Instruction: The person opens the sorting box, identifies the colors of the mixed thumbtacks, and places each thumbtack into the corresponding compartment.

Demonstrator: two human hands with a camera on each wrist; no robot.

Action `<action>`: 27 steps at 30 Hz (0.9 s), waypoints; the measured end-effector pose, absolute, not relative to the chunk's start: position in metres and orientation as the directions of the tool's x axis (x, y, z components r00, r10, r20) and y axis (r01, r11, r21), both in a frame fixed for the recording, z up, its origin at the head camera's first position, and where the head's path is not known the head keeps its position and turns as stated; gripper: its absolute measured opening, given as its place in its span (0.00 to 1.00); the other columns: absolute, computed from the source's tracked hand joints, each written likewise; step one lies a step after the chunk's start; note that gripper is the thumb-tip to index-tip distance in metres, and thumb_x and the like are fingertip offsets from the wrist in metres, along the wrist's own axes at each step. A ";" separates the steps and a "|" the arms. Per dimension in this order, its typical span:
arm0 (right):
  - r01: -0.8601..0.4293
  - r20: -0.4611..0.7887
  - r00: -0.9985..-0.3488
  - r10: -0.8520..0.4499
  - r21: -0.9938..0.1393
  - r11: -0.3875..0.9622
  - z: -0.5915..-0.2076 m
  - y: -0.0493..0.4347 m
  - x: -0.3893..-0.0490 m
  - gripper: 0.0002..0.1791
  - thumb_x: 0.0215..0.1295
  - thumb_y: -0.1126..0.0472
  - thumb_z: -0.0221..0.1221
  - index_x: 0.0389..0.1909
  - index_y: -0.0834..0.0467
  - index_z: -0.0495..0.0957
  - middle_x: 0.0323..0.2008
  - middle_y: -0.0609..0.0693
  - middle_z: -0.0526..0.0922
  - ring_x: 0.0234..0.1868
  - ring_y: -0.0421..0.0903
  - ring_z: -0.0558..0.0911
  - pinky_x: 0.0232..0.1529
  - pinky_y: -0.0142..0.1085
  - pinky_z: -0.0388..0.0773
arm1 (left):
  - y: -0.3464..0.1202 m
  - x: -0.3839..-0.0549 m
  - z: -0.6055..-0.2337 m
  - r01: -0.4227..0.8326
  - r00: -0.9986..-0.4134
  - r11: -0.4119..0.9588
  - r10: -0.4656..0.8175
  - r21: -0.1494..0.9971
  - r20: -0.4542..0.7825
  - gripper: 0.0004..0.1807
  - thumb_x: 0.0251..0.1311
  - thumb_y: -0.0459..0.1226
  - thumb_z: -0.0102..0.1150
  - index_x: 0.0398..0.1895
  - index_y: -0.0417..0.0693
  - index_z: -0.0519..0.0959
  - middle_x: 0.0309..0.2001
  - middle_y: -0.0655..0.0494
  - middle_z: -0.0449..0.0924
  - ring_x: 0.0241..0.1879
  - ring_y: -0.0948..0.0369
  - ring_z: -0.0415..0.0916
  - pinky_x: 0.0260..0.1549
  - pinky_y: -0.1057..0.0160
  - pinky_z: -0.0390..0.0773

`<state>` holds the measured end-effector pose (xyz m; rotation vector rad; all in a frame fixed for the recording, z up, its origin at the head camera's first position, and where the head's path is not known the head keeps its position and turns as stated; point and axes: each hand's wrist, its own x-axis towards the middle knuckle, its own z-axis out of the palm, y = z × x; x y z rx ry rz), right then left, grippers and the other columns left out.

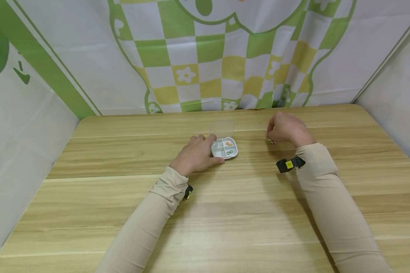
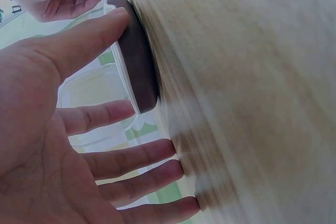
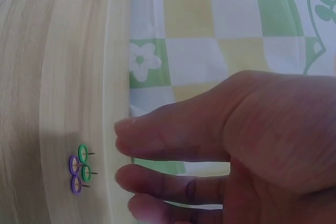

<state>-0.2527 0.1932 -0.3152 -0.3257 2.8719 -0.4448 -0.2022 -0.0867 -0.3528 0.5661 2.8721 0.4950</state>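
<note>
Okay, so the outfit here is basically long beige sleeves, left one (image 1: pixel 133 231) running off toward 7 o'clock in the head view, right one (image 1: pixel 345 216) toward 4. Left cuff (image 1: pixel 171 184) is all scrunched and wrinkly, right cuff (image 1: pixel 317 161) is wider and looks folded back. There's a chunky black wrist mount (image 1: pixel 281 167) poking out at 9 o'clock from that right cuff, with a yellow square (image 1: pixel 289 164) on it. Left wrist has a small black piece (image 1: pixel 188 190) at 4 o'clock, bit of yellow too.
</note>
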 end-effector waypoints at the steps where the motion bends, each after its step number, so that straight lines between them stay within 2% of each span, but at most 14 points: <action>1: -0.185 -0.182 -0.951 -0.251 -0.318 0.930 -0.315 0.194 -0.253 0.05 0.59 0.61 0.62 0.29 0.57 0.85 0.32 0.52 0.83 0.35 0.52 0.77 0.37 0.46 0.74 | -0.087 -0.202 -0.353 0.338 -0.913 0.872 0.395 0.354 -0.102 0.43 0.61 0.55 0.69 0.73 0.45 0.66 0.58 0.38 0.74 0.55 0.45 0.71 0.52 0.45 0.77; 8: -0.193 -0.218 -0.939 -0.266 -0.305 0.933 -0.315 0.199 -0.254 0.03 0.52 0.63 0.63 0.24 0.57 0.84 0.25 0.48 0.80 0.29 0.49 0.75 0.30 0.41 0.71 | -0.086 -0.202 -0.353 0.338 -0.912 0.870 0.397 0.360 -0.103 0.43 0.61 0.55 0.69 0.73 0.45 0.66 0.58 0.38 0.75 0.55 0.45 0.71 0.51 0.46 0.77; 17: -0.169 -0.246 -0.937 -0.247 -0.300 0.939 -0.317 0.202 -0.254 0.04 0.54 0.60 0.67 0.24 0.57 0.84 0.24 0.47 0.79 0.28 0.48 0.74 0.28 0.41 0.69 | -0.087 -0.203 -0.353 0.330 -0.914 0.871 0.391 0.364 -0.106 0.43 0.61 0.55 0.69 0.73 0.45 0.65 0.58 0.38 0.74 0.55 0.46 0.71 0.52 0.46 0.76; 27: -0.167 -0.260 -0.935 -0.242 -0.282 0.945 -0.320 0.202 -0.255 0.04 0.53 0.63 0.63 0.22 0.56 0.83 0.19 0.46 0.74 0.24 0.46 0.70 0.25 0.38 0.65 | -0.087 -0.203 -0.354 0.333 -0.914 0.870 0.392 0.363 -0.102 0.42 0.61 0.55 0.69 0.73 0.45 0.66 0.58 0.38 0.74 0.55 0.46 0.71 0.51 0.46 0.77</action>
